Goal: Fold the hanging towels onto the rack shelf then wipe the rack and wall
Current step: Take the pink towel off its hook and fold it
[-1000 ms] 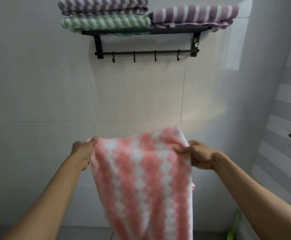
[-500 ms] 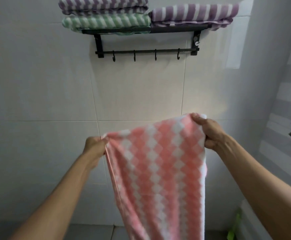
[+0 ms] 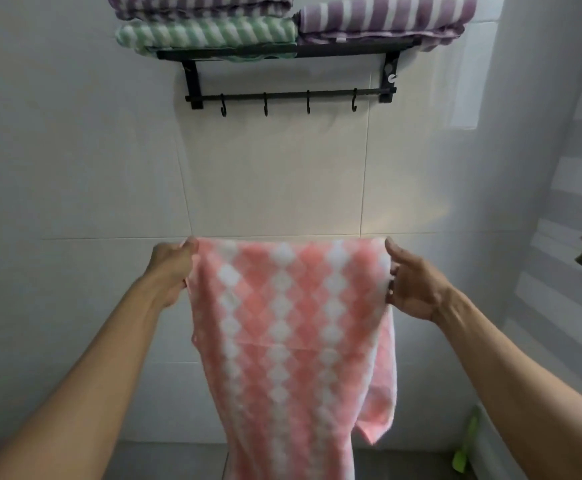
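Fingers of the left hand [image 3: 170,268] and right hand [image 3: 412,284] pinch the pink towel's [image 3: 296,323] top corners, stretched level below the rack [image 3: 282,55]. The right pinch looks light; slipping would collapse the half-made fold, dropping the towel to the floor.

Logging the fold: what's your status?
Left hand and right hand grip pink towel top corners. Three folded towels already on rack shelf. Nothing in the way.
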`<state>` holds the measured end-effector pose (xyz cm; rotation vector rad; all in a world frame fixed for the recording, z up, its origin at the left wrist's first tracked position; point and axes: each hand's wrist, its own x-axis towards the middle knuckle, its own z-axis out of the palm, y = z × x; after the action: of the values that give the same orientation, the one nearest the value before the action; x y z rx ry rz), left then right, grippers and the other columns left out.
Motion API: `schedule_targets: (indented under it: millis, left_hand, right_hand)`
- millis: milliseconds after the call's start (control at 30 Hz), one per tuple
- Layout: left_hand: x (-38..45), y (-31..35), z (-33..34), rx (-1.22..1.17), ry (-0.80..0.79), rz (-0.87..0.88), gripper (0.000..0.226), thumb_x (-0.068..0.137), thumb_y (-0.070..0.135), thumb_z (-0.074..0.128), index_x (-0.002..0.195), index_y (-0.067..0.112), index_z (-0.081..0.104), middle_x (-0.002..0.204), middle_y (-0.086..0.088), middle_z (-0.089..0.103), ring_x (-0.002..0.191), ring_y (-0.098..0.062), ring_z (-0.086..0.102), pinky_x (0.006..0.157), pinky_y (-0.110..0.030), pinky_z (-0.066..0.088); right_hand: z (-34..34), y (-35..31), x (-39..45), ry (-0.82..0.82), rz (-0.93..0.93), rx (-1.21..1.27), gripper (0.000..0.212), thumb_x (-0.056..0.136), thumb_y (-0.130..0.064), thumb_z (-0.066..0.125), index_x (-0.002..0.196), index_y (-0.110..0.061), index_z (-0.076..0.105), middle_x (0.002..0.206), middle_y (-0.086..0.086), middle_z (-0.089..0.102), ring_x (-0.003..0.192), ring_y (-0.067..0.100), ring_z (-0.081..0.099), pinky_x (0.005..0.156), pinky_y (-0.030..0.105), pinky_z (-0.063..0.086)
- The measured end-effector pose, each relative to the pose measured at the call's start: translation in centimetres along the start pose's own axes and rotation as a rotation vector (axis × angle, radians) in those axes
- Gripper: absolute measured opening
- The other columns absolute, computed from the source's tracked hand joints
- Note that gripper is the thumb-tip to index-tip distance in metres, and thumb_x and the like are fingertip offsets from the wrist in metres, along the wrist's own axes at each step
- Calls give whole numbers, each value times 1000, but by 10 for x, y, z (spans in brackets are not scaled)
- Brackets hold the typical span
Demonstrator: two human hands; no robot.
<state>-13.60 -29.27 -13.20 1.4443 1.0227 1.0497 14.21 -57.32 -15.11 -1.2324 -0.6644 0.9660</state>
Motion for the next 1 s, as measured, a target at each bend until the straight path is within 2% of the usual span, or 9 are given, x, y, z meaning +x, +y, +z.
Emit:
schedule_targets:
  millis: [100, 200, 267, 367, 467, 633, 733, 833, 1000]
  left_hand:
    - [1, 27, -3, -91, -81, 17, 31, 103, 33, 53, 92, 6, 65, 83, -12, 65, 68, -24, 61, 71, -35, 49]
    - [-8, 1, -16, -182, -159, 63, 34, 93, 34, 68, 95, 0, 70, 87, -13, 69, 74, -23, 62, 74, -39, 50]
    - [-26, -46, -17, 10, -125, 83, 33, 83, 30, 80, 84, -2, 72, 77, -8, 63, 71, -18, 53, 68, -37, 43]
    - [-41, -95, -12, 152, 15, 99, 22, 87, 17, 75, 71, 5, 66, 69, -2, 48, 68, -16, 42, 63, -33, 35]
    - [-22, -77, -13, 97, 38, 55, 27, 94, 20, 66, 74, 3, 68, 72, -6, 55, 70, -19, 50, 66, -37, 48]
    - [-9, -2, -7, -115, -32, 56, 32, 102, 24, 53, 88, -1, 69, 85, -14, 70, 75, -26, 67, 79, -42, 56]
    - [-25, -4, -6, -290, -112, 42, 28, 100, 25, 60, 87, 2, 69, 83, -13, 73, 68, -23, 67, 68, -33, 56]
    - [-47, -63, -4, -63, -95, -42, 27, 83, 22, 79, 91, -3, 74, 78, -16, 71, 65, -22, 59, 56, -27, 48]
    - [-41, -69, -4, -142, 70, -128, 20, 91, 14, 70, 96, -6, 71, 74, -15, 64, 63, -22, 56, 69, -37, 48]
  right_hand:
    - [22, 18, -4, -118, 56, -160, 69, 54, -41, 95, 106, 0, 76, 110, 22, 73, 93, 32, 72, 89, 50, 58]
    - [37, 14, 3, 7, -81, -1, 45, 78, -24, 81, 111, 6, 71, 110, 26, 71, 83, 29, 73, 72, 41, 62]
    - [36, 8, 8, 72, -116, 106, 40, 88, -19, 73, 116, 9, 67, 111, 26, 71, 81, 30, 73, 69, 40, 62]
    - [32, 7, 7, 114, -94, 63, 41, 89, -19, 73, 115, 12, 66, 106, 28, 70, 76, 31, 72, 67, 41, 62]
    - [22, 2, 6, 118, -73, 60, 37, 90, -23, 71, 113, 6, 69, 104, 25, 70, 74, 29, 73, 69, 43, 63]
    - [17, 13, -7, -152, 62, -155, 64, 66, -30, 91, 118, 0, 69, 117, 24, 70, 98, 38, 71, 85, 52, 59]
    - [17, 16, -1, -35, -62, -56, 51, 77, -24, 81, 119, 1, 68, 117, 27, 68, 88, 34, 71, 78, 47, 61]
    - [10, 16, 3, 44, -80, 24, 62, 71, -30, 85, 120, 5, 67, 119, 28, 65, 80, 30, 70, 76, 44, 62]
    - [-5, 21, -2, 42, 6, 19, 77, 59, -33, 92, 119, 8, 67, 110, 27, 68, 76, 30, 71, 71, 41, 62]
